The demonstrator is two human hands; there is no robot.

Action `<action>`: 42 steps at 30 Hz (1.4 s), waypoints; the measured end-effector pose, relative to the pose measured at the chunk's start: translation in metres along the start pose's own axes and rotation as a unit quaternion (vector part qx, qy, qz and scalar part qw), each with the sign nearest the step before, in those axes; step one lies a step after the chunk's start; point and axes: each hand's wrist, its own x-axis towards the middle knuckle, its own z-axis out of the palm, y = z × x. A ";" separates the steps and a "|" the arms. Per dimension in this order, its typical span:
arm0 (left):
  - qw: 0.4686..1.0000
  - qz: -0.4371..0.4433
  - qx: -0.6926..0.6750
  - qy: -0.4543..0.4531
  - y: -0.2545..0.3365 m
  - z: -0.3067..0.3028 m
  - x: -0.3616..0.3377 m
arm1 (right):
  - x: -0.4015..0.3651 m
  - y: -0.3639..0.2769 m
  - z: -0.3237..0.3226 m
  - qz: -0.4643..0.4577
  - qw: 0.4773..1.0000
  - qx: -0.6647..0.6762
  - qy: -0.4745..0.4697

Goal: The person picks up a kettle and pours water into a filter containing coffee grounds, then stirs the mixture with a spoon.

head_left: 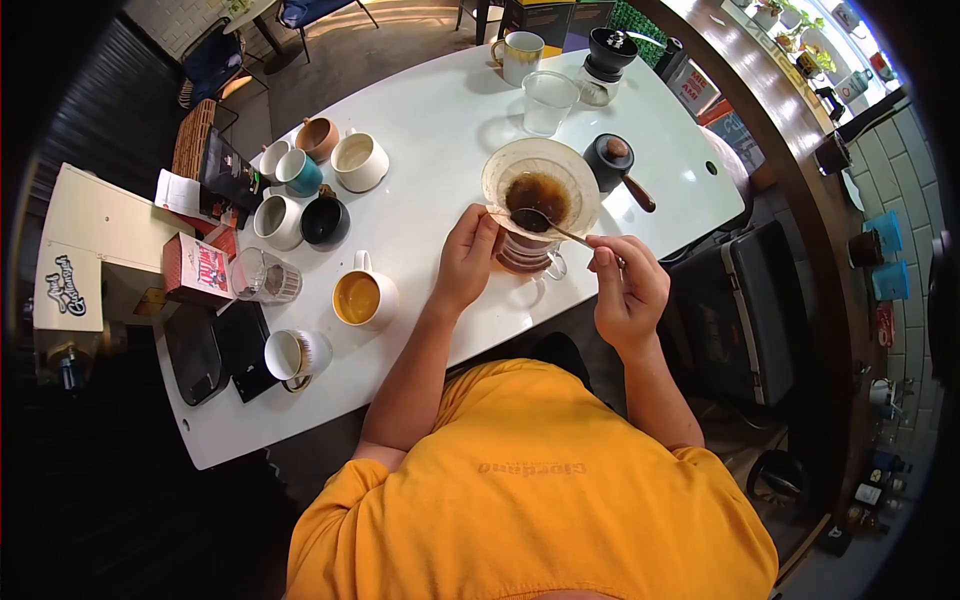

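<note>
A paper coffee filter with dark wet coffee grounds in its middle sits in a dripper on a glass server. My left hand is closed at the filter's near left edge, thumb and fingers pinching the rim. In my right hand a metal spoon is gripped by its handle, its bowl dipping into the coffee. Just right of the filter stands a small black pot with a wooden handle. Behind it are a clear plastic cup and a hand coffee grinder.
A white mug of milky coffee stands left of my left arm on the white table. Several cups, including a black cup, cluster further left. A drinking glass, a red-and-white box and a black tray line the left edge.
</note>
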 end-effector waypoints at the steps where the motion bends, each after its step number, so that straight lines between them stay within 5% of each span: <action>1: 1.000 -0.001 0.001 0.002 0.000 0.000 0.000 | 0.000 0.000 0.000 -0.011 1.000 -0.001 -0.001; 8: 1.000 0.003 -0.001 0.002 0.003 0.002 0.000 | -0.002 0.004 0.002 0.027 1.000 -0.006 0.004; 10: 1.000 0.000 -0.003 0.001 0.003 0.001 0.001 | -0.002 0.005 0.010 0.152 0.977 0.108 0.104; 20: 1.000 0.003 -0.010 -0.001 0.002 0.001 0.001 | 0.007 0.007 0.001 -0.017 0.997 -0.009 0.074; 42: 1.000 0.001 0.000 -0.009 -0.001 -0.001 0.001 | 0.008 0.007 0.008 -0.036 0.996 -0.088 0.002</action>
